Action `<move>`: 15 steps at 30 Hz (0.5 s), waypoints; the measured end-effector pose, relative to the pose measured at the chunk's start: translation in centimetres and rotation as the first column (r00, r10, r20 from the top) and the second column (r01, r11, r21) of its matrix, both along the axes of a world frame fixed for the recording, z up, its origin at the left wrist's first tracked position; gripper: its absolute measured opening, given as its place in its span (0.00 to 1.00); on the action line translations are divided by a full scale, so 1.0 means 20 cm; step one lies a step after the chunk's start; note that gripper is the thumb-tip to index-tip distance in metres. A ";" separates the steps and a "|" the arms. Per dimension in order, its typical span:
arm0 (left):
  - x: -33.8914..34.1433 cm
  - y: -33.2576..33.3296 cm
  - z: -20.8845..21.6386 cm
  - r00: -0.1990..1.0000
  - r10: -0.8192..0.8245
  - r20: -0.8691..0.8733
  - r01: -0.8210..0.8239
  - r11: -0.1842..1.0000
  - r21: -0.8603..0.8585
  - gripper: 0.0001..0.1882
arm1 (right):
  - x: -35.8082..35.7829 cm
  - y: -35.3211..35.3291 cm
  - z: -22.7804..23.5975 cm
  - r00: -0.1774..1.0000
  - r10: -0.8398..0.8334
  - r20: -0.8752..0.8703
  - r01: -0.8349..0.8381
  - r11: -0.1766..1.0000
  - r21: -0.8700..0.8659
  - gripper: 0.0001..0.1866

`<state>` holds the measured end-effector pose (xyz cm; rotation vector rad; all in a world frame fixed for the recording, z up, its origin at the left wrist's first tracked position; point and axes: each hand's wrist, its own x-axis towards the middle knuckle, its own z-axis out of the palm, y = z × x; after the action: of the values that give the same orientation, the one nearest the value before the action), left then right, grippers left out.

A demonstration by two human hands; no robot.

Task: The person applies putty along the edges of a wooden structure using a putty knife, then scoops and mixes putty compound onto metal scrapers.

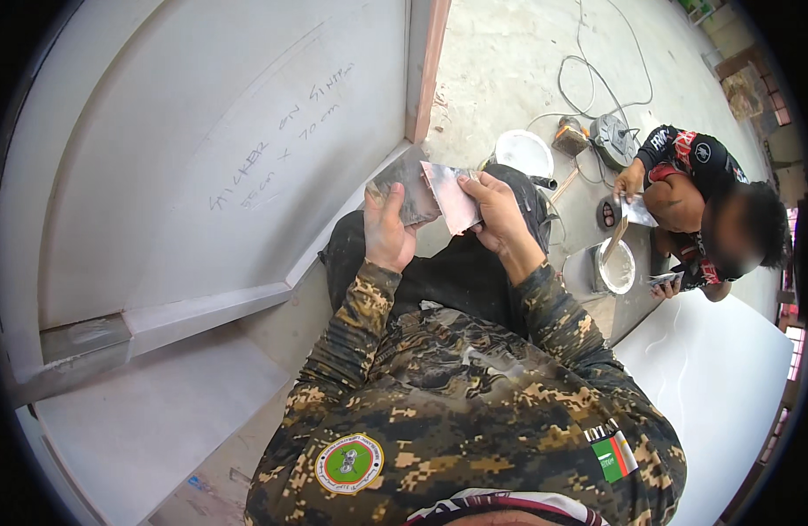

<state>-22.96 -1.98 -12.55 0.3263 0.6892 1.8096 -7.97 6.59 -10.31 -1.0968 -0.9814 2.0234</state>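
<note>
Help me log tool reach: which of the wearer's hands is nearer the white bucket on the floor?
Right. The right hand sits just below-left of the white bucket; the left hand is farther left.

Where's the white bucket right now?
In the head view, the white bucket stands on the concrete floor, upper centre-right, just beyond the right hand and left of the coiled cable.
</note>
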 end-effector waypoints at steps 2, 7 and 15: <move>0.01 0.00 -0.06 0.998 0.056 -0.002 -0.056 0.998 0.024 0.23 | -0.03 -0.03 -0.01 0.996 -0.078 0.031 0.079 0.997 -0.018 0.11; 0.04 0.00 -0.05 0.994 0.108 -0.012 -0.106 0.990 0.090 0.25 | -0.04 0.01 -0.04 0.989 -0.147 0.033 0.145 0.987 0.075 0.09; 0.02 -0.02 0.07 0.994 0.099 -0.042 -0.099 0.995 0.006 0.21 | -0.02 0.01 -0.05 0.877 -0.442 -0.190 0.457 0.889 0.041 0.14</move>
<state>-22.63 -2.28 -11.07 0.3395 0.7428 1.9033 -8.33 6.85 -11.37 -0.9734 -0.6398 1.6475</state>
